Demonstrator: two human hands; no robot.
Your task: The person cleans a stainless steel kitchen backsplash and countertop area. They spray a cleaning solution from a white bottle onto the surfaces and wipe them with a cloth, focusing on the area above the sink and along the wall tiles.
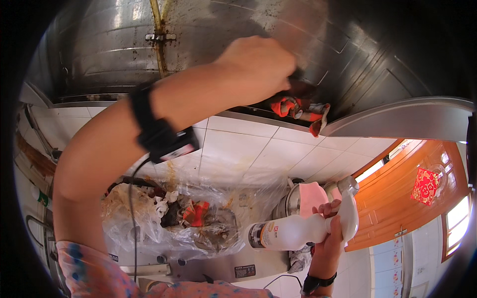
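Note:
My left hand (257,69) reaches up as a fist against the greasy metal inside of a range hood (212,48). Its palm side faces away, so I cannot see what it may hold; it is slightly blurred. Just below it, an orange-and-grey rag (298,110) lies bunched at the hood's lower edge. My right hand (329,236) grips a white spray bottle (287,232) around the neck, near its spray head (349,218). The bottle is tilted almost level, base to the left, and bears a printed label.
Below is a stove (212,262) draped with clear plastic film (130,227), with crumpled tissues (162,205) and a red-orange wrapper (195,213) on it. A metal pot (292,203) and a pink cloth (313,195) are behind the bottle. A wooden door (395,208) stands at right.

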